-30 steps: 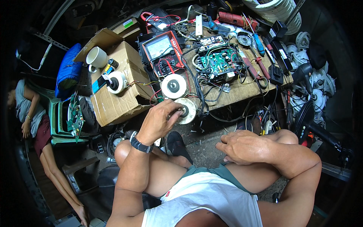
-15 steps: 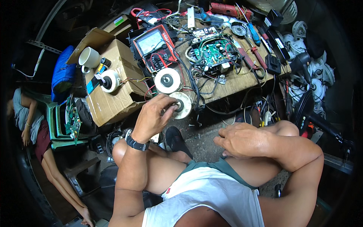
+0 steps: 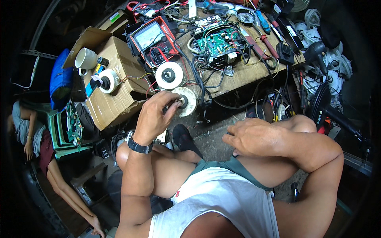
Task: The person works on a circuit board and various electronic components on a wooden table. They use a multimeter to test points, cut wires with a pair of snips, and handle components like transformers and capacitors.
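My left hand (image 3: 155, 113), a watch on its wrist, pinches the centre shaft of a round white motor (image 3: 191, 104) at the bench's front edge. Thumb and fingertips meet at the dark hub and partly cover it. Just behind it lies a second white round motor (image 3: 168, 75) with its shaft pointing up. Over my right thigh, my right hand (image 3: 254, 137) rests with its fingers curled in and nothing visible in them. A third white motor (image 3: 108, 81) with coloured wires sits on the cardboard box (image 3: 115, 95).
A red-framed analog multimeter (image 3: 154, 41) stands behind the motors, beside a green circuit board (image 3: 218, 42) with tangled wires. The box carries a white mug (image 3: 86, 59). Screwdrivers and cables crowd the right side, near piled white motors (image 3: 333, 81). Another person (image 3: 31, 135) is at far left.
The whole view has shifted slightly, so the bench things appear farther left and higher. My left hand keeps its pinch on the motor shaft; the right hand stays over the thigh.
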`<state>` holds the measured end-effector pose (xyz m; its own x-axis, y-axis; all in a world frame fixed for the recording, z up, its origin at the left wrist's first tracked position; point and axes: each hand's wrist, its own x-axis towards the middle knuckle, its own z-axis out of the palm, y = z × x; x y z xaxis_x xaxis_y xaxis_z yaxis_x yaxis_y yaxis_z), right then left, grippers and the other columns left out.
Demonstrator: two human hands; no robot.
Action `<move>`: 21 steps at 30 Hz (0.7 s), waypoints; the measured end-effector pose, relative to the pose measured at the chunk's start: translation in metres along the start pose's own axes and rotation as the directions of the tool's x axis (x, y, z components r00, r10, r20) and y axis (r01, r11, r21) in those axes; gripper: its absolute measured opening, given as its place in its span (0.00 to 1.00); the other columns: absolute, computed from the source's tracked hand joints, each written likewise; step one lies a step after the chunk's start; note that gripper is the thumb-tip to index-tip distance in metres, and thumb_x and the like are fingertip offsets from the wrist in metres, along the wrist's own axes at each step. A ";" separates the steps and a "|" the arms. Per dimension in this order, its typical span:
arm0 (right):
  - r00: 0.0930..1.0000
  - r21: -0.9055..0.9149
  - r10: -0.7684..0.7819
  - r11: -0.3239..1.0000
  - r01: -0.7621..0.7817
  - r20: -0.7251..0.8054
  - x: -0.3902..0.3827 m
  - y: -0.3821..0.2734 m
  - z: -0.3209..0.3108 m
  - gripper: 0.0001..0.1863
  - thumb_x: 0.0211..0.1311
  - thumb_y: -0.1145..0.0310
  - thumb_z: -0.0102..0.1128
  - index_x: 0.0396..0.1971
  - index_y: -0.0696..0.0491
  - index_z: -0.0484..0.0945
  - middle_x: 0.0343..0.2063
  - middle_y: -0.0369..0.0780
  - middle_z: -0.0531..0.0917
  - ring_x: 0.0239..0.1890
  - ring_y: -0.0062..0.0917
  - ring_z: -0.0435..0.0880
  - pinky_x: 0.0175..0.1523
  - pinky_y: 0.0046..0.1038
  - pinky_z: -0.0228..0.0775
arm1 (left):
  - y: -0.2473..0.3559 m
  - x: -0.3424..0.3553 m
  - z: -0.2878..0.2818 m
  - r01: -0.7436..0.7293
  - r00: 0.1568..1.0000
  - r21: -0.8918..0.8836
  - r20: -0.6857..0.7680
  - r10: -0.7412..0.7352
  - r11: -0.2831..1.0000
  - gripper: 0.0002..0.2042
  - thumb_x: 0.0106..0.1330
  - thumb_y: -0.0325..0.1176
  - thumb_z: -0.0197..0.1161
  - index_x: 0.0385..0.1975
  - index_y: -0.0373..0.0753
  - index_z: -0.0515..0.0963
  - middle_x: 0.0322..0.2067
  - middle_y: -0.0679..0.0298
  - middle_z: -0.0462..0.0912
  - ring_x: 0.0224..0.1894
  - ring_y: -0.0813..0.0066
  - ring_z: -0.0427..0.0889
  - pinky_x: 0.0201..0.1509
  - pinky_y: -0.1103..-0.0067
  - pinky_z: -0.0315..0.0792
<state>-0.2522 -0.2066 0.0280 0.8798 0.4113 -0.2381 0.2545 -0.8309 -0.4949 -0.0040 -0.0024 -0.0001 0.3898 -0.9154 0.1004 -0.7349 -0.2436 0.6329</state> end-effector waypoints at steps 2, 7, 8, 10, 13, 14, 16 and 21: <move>0.999 0.003 0.021 1.000 -0.021 0.029 0.000 0.000 0.000 0.19 0.65 0.60 0.67 0.47 0.59 0.80 0.39 0.50 0.86 0.44 0.45 0.90 0.47 0.43 0.83 | 0.000 0.000 0.001 -0.005 1.000 0.002 0.001 0.005 1.000 0.09 0.67 0.25 0.71 0.45 0.32 0.84 0.40 0.52 0.87 0.43 0.53 0.87 0.50 0.68 0.80; 0.997 0.013 0.029 0.999 -0.030 0.076 0.001 -0.002 -0.004 0.20 0.66 0.59 0.67 0.48 0.60 0.80 0.41 0.51 0.86 0.46 0.45 0.90 0.50 0.42 0.83 | -0.001 0.000 0.001 -0.023 1.000 -0.001 -0.018 0.023 1.000 0.09 0.67 0.25 0.71 0.45 0.33 0.84 0.39 0.51 0.87 0.43 0.49 0.86 0.49 0.65 0.79; 0.996 0.009 0.028 1.000 -0.029 0.081 0.002 -0.002 -0.004 0.20 0.66 0.59 0.67 0.48 0.60 0.80 0.41 0.51 0.86 0.47 0.45 0.90 0.50 0.42 0.83 | -0.001 0.000 0.001 -0.030 0.999 -0.006 -0.029 0.030 1.000 0.09 0.67 0.26 0.70 0.44 0.33 0.84 0.38 0.51 0.86 0.43 0.48 0.86 0.48 0.64 0.79; 0.996 0.015 0.032 0.999 -0.034 0.089 0.002 -0.002 -0.005 0.21 0.66 0.59 0.67 0.49 0.60 0.80 0.41 0.51 0.87 0.47 0.45 0.90 0.51 0.42 0.83 | -0.001 0.000 0.001 -0.029 0.999 -0.003 -0.028 0.028 1.000 0.09 0.67 0.26 0.70 0.44 0.33 0.84 0.38 0.51 0.86 0.42 0.48 0.86 0.48 0.64 0.79; 0.995 0.024 0.039 0.999 -0.042 0.096 0.002 -0.003 -0.006 0.21 0.66 0.59 0.67 0.49 0.60 0.80 0.42 0.51 0.86 0.47 0.45 0.90 0.51 0.42 0.83 | 0.001 0.000 -0.001 0.020 1.000 -0.007 0.005 -0.020 1.000 0.09 0.68 0.26 0.71 0.45 0.32 0.85 0.40 0.52 0.88 0.44 0.50 0.87 0.51 0.66 0.79; 0.994 0.026 0.041 0.999 -0.044 0.097 0.002 -0.003 -0.006 0.21 0.66 0.59 0.67 0.49 0.61 0.80 0.42 0.51 0.86 0.47 0.45 0.90 0.51 0.42 0.83 | 0.001 -0.001 -0.002 0.043 0.999 -0.009 0.021 -0.043 0.999 0.09 0.68 0.26 0.71 0.46 0.32 0.85 0.40 0.52 0.88 0.45 0.51 0.88 0.53 0.67 0.80; 0.995 0.026 0.036 0.999 -0.038 0.090 0.003 -0.002 -0.006 0.21 0.66 0.59 0.67 0.49 0.61 0.80 0.42 0.51 0.86 0.47 0.45 0.90 0.51 0.42 0.82 | 0.000 -0.002 -0.002 0.027 1.000 0.011 0.010 -0.027 1.000 0.09 0.68 0.26 0.71 0.46 0.32 0.85 0.41 0.52 0.88 0.45 0.51 0.88 0.52 0.67 0.80; 0.998 0.013 0.029 0.999 -0.029 0.065 0.003 -0.002 -0.006 0.20 0.66 0.59 0.67 0.48 0.60 0.81 0.41 0.51 0.86 0.47 0.44 0.89 0.51 0.42 0.82 | 0.002 -0.001 -0.002 0.027 1.000 -0.007 -0.008 -0.027 1.000 0.09 0.67 0.26 0.71 0.45 0.32 0.84 0.39 0.51 0.87 0.43 0.50 0.87 0.50 0.66 0.80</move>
<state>-0.2481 -0.2059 0.0331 0.8590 0.4108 -0.3057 0.2231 -0.8375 -0.4988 -0.0048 -0.0010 0.0020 0.4141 -0.9058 0.0895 -0.7205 -0.2661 0.6403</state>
